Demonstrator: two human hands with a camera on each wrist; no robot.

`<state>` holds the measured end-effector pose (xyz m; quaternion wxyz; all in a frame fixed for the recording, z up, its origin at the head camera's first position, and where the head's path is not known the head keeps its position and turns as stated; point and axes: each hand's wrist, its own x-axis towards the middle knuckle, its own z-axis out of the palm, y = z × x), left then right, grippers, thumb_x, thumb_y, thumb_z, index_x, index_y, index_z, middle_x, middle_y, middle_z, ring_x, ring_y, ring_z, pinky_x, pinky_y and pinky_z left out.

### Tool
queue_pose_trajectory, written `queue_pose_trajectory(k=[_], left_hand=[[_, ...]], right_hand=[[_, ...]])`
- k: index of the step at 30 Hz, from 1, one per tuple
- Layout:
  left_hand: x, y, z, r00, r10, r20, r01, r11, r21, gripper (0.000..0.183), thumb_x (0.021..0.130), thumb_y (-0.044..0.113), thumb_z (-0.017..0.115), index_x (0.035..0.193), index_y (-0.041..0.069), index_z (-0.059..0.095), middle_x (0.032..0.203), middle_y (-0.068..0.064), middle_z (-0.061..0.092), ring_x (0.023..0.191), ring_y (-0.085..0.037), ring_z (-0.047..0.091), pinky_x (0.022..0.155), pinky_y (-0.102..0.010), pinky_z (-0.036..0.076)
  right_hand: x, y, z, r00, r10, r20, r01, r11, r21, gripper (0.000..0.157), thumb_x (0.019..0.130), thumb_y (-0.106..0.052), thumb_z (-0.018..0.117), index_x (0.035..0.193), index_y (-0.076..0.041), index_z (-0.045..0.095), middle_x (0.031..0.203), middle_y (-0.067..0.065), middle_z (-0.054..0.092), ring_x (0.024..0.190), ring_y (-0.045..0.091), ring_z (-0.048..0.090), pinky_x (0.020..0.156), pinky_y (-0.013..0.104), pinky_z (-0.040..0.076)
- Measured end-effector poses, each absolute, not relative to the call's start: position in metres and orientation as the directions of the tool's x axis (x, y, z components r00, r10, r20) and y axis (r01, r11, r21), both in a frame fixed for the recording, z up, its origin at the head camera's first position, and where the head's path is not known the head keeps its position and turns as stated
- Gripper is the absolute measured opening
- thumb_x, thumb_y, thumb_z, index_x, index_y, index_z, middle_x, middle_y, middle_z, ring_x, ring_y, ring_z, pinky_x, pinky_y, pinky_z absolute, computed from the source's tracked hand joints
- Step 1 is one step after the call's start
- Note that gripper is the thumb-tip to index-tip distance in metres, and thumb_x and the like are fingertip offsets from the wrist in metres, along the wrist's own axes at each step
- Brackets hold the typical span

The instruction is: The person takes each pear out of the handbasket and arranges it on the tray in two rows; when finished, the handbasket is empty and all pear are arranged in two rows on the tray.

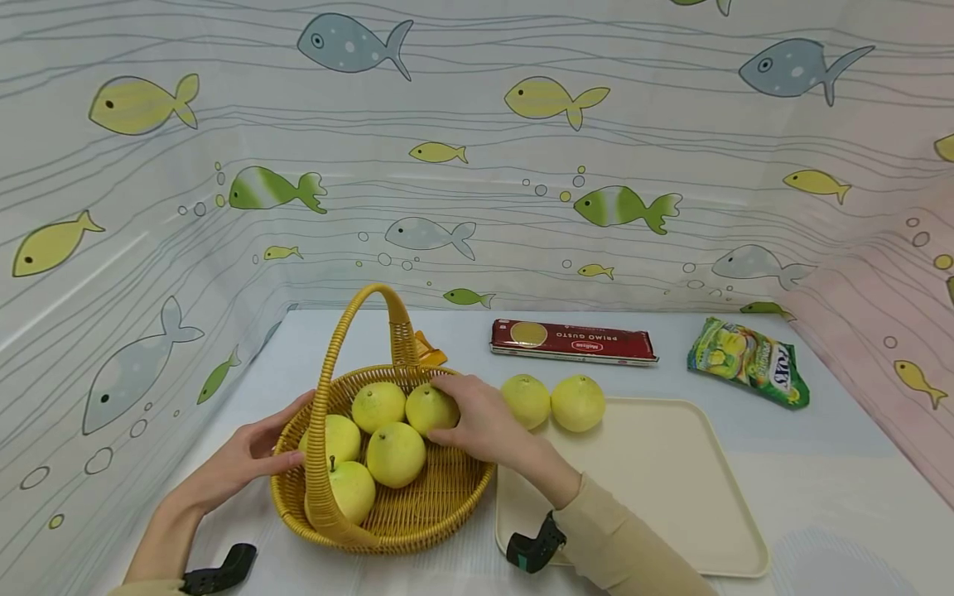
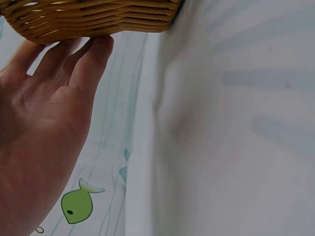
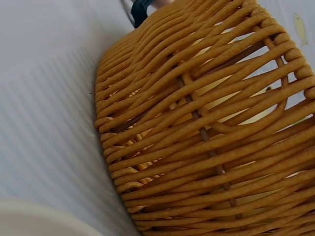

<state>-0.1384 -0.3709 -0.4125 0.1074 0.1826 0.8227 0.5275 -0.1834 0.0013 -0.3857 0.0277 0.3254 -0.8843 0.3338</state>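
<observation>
A yellow wicker basket point(image 1: 440, 488) with a tall arched handle stands left of the middle, several round yellow-green fruits point(image 1: 396, 454) inside. My left hand point(image 1: 257, 443) grips its left rim, thumb at the top edge. In the left wrist view, the fingers point(image 2: 91, 69) lie along the outside wall of the basket point(image 2: 98, 19). Reaching in over the right rim, my right hand point(image 1: 480, 418) holds a round yellow-green fruit point(image 1: 428, 409) at the back right of the basket. Woven basket wall point(image 3: 206, 128) fills most of the right wrist view, where that hand is hidden.
A cream tray point(image 1: 633, 488) lies right of the basket, with two more yellow-green fruits point(image 1: 578, 403) at its back left corner. Behind are a dark red packet point(image 1: 574, 341) and a green sweets bag point(image 1: 749, 362). An orange packet point(image 1: 428, 351) peeks from behind the basket. Fish-printed walls enclose the table.
</observation>
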Motion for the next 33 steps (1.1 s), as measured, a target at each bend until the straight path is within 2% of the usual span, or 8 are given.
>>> queue_pose_trajectory(k=[5, 10, 18, 33], left_hand=[[-0.1383, -0.3707, -0.4128, -0.908, 0.419, 0.017, 0.184, 0.362, 0.914, 0.074, 0.098, 0.001, 0.058, 0.161, 0.021, 0.024, 0.166, 0.006, 0.021, 0.139, 0.015, 0.029, 0.104, -0.008, 0.033], [-0.1380, -0.3699, -0.4120, -0.909, 0.416, 0.016, 0.183, 0.367, 0.912, 0.074, 0.098, 0.002, 0.058, 0.161, 0.021, 0.024, 0.166, 0.006, 0.021, 0.139, 0.015, 0.029, 0.104, -0.008, 0.033], [-0.1378, -0.3699, -0.4113, -0.910, 0.414, 0.015, 0.184, 0.371, 0.910, 0.074, 0.098, 0.002, 0.058, 0.161, 0.021, 0.024, 0.166, 0.007, 0.022, 0.138, 0.015, 0.030, 0.104, -0.008, 0.034], [-0.1380, -0.3707, -0.4121, -0.910, 0.415, 0.014, 0.181, 0.366, 0.913, 0.074, 0.098, 0.002, 0.058, 0.161, 0.021, 0.024, 0.166, 0.007, 0.021, 0.138, 0.015, 0.029, 0.104, -0.008, 0.034]], right_hand=[[-0.1811, -0.0006, -0.3888, -0.790, -0.548, 0.275, -0.599, 0.591, -0.540, 0.063, 0.081, -0.027, 0.083, 0.136, -0.007, 0.060, 0.139, 0.008, 0.058, 0.124, 0.025, 0.057, 0.102, 0.042, 0.050], [-0.1789, -0.0016, -0.3892, -0.783, -0.552, 0.287, -0.611, 0.600, -0.516, 0.063, 0.080, -0.026, 0.084, 0.135, -0.007, 0.060, 0.137, 0.007, 0.056, 0.120, 0.023, 0.060, 0.097, 0.040, 0.053], [-0.1779, -0.0023, -0.3881, -0.769, -0.571, 0.288, -0.634, 0.619, -0.464, 0.068, 0.079, -0.022, 0.085, 0.139, -0.006, 0.057, 0.142, 0.010, 0.058, 0.132, 0.027, 0.053, 0.108, 0.043, 0.047], [-0.1767, -0.0039, -0.3907, -0.776, -0.573, 0.266, -0.627, 0.647, -0.434, 0.071, 0.078, -0.020, 0.086, 0.141, -0.007, 0.054, 0.143, 0.009, 0.057, 0.133, 0.026, 0.052, 0.107, 0.042, 0.048]])
